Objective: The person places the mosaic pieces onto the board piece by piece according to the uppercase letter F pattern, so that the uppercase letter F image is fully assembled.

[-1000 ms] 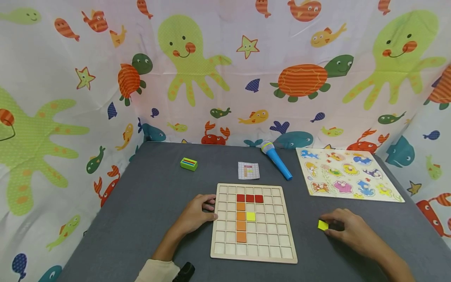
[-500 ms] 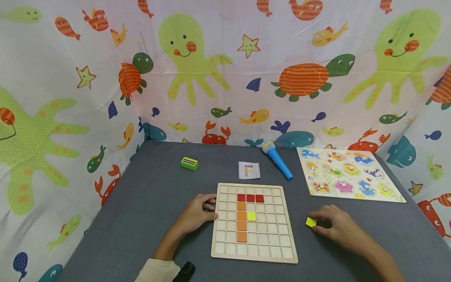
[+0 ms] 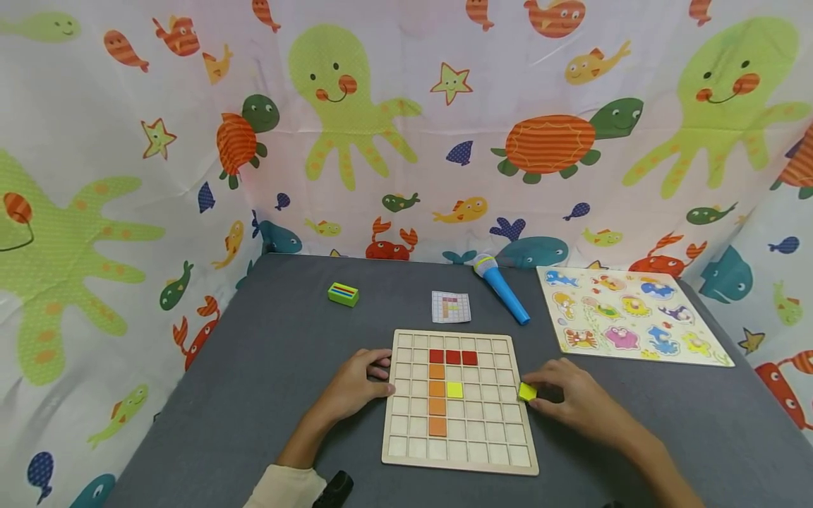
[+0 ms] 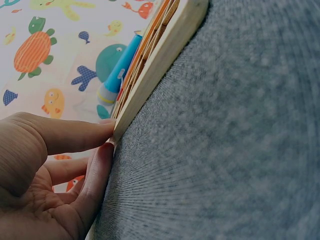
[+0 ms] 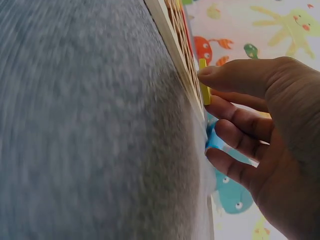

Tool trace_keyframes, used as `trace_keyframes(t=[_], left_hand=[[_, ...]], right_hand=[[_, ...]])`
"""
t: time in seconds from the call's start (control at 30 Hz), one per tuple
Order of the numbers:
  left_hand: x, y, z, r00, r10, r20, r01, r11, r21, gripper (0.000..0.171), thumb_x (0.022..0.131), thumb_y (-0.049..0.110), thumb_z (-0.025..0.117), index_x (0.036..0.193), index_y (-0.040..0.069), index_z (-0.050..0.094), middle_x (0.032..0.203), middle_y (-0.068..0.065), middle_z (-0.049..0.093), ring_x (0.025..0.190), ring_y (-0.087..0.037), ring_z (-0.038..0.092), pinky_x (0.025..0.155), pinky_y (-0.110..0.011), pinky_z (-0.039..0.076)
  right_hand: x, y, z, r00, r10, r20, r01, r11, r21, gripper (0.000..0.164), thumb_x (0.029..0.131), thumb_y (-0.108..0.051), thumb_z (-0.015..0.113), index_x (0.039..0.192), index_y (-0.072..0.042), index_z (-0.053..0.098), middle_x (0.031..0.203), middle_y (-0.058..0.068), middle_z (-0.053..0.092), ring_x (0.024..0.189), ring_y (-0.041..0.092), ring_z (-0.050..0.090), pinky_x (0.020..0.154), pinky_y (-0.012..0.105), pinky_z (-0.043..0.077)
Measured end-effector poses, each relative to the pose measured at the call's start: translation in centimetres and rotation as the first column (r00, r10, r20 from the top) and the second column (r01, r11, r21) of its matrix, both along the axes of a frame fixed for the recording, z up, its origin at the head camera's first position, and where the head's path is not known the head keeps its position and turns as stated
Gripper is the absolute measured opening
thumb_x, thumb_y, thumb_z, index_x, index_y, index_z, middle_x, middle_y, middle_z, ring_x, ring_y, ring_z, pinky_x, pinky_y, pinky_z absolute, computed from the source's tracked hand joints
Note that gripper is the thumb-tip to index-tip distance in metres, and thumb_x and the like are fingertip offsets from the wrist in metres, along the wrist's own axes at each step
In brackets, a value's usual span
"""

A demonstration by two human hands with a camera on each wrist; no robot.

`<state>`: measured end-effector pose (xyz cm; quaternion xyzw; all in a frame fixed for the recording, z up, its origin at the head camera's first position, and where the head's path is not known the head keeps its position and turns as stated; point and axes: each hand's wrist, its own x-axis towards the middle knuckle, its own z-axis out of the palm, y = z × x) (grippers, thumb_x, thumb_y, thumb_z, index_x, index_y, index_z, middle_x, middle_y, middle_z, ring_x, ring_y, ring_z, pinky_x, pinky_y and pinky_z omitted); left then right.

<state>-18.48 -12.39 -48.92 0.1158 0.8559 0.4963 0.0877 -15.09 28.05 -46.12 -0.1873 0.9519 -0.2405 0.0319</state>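
My right hand (image 3: 581,398) pinches a small yellow square tile (image 3: 527,392) between thumb and fingers, over the right edge of a wooden grid board (image 3: 470,448). In the right wrist view the yellow tile (image 5: 205,85) stands out beside the board's rim. On the left, my other hand (image 3: 356,384) rests thumb and fingertips against the board's left edge; the left wrist view shows the thumb (image 4: 80,135) right at the wooden side. Red tiles (image 3: 453,358) fill a short row in the grid, orange tiles (image 3: 437,389) run down a column, and one yellow tile (image 3: 454,390) lies beside that column.
Behind the board lies a small printed pattern card (image 3: 451,307), with a blue toy microphone (image 3: 504,291) to its right. An animal puzzle board (image 3: 635,314) sits at the back right. Back left is a green block with coloured stripes (image 3: 343,295). A patterned cloth surrounds the grey table (image 3: 254,395).
The right hand has carried the yellow tile leftward, from the bare table to the board's right edge. My left hand stays at the board's left side.
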Motion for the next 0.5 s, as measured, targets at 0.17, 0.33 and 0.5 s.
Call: trace_keyframes(t=[0.17,0.33,0.5], left_hand=[[-0.1,0.0,0.0,1.000,-0.007,-0.002,0.007,1.000,0.002,0.062,0.087,0.005,0.083,0.145,-0.001,0.061,0.123,-0.010,0.062,0.107,-0.021,0.068,0.092,-0.037,0.055],[-0.1,0.0,-0.1,1.000,0.000,0.002,0.000,1.000,0.003,0.062,0.087,0.004,0.084,0.144,-0.002,0.061,0.123,-0.010,0.062,0.107,-0.020,0.068,0.092,-0.036,0.055],[-0.1,0.0,-0.1,1.000,-0.006,-0.001,0.006,1.000,0.003,0.062,0.086,0.004,0.084,0.144,-0.002,0.061,0.123,-0.010,0.063,0.106,-0.021,0.068,0.092,-0.037,0.055]], right_hand=[[-0.2,-1.2,0.0,1.000,0.029,-0.003,-0.029,0.999,-0.013,0.031,0.093,-0.033,0.082,0.120,-0.019,0.079,0.110,-0.012,0.065,0.100,0.009,0.054,0.083,0.033,0.052],[-0.4,-2.4,0.0,0.998,0.052,0.019,-0.052,0.999,-0.014,0.031,0.095,-0.033,0.081,0.122,-0.020,0.078,0.112,-0.011,0.064,0.102,0.011,0.052,0.082,0.032,0.050],[-0.7,-3.5,-0.1,0.997,0.064,0.040,-0.064,0.998,-0.005,0.029,0.095,-0.031,0.080,0.122,-0.020,0.079,0.114,-0.011,0.064,0.105,0.011,0.052,0.085,0.033,0.051]])
